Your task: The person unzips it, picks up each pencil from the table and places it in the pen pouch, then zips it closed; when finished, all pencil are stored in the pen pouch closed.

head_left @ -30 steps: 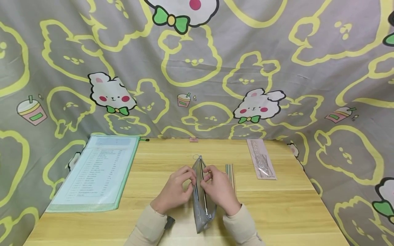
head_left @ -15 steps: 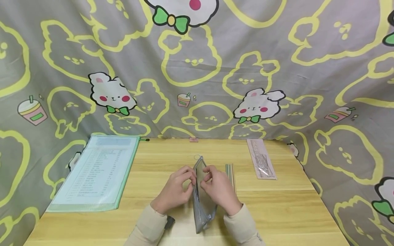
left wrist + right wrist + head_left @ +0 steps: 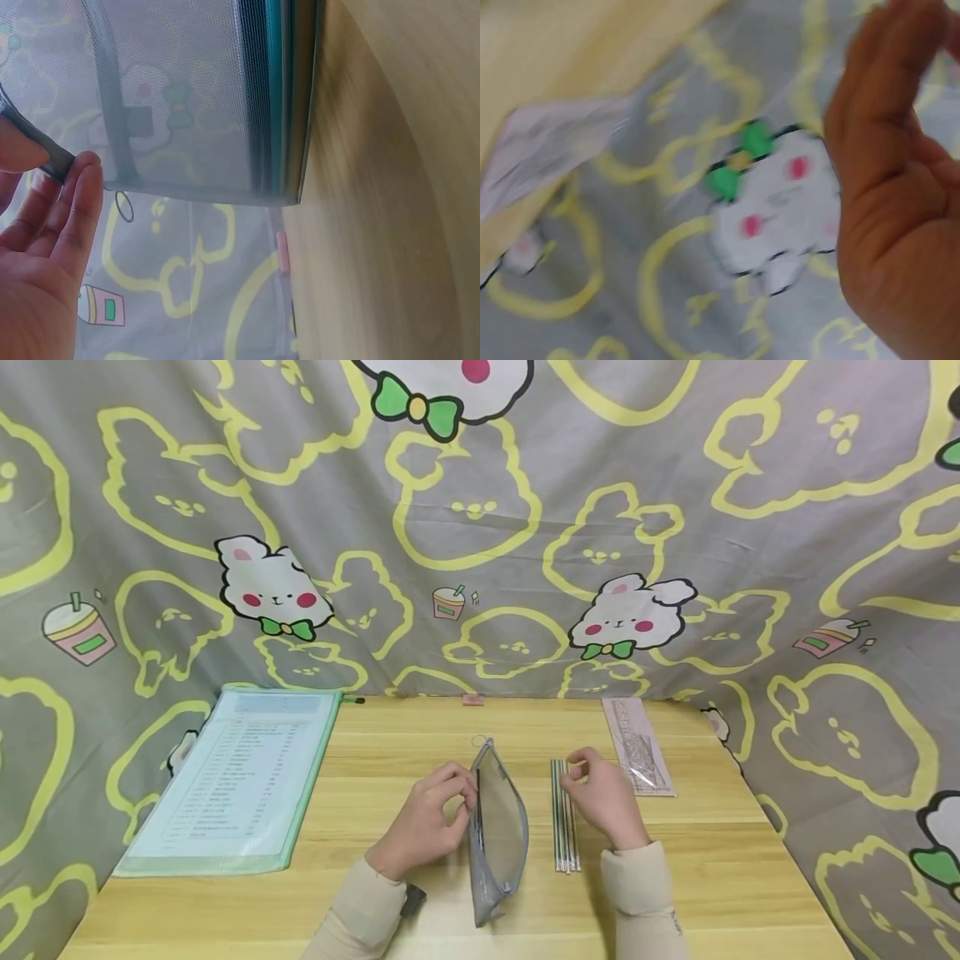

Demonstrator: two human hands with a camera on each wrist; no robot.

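Observation:
My left hand [image 3: 431, 814] pinches the upper left edge of a grey mesh zip pencil case [image 3: 501, 827], which stands on the table with its mouth spread wide. In the left wrist view, teal and brown pencils [image 3: 289, 97] show upright through the mesh near the bottom. Just right of the case lies a row of several slim pencils [image 3: 559, 818] with green and silvery sides. My right hand [image 3: 606, 797] is over the far part of that row, fingertips bent close above it and nothing seen between them. In the right wrist view its fingers [image 3: 877, 97] look fairly straight.
A green-edged mesh document bag [image 3: 232, 785] with a printed sheet lies at the left. A packaged ruler set [image 3: 637, 747] lies back right. A small pink block [image 3: 472, 700] sits by the patterned curtain [image 3: 480, 527]. Something dark [image 3: 413, 902] shows beside the left sleeve.
A dark pencil at the right fingers dropped into the case. My right hand then left the case edge and moved right to the pencil row. The left hand stays put.

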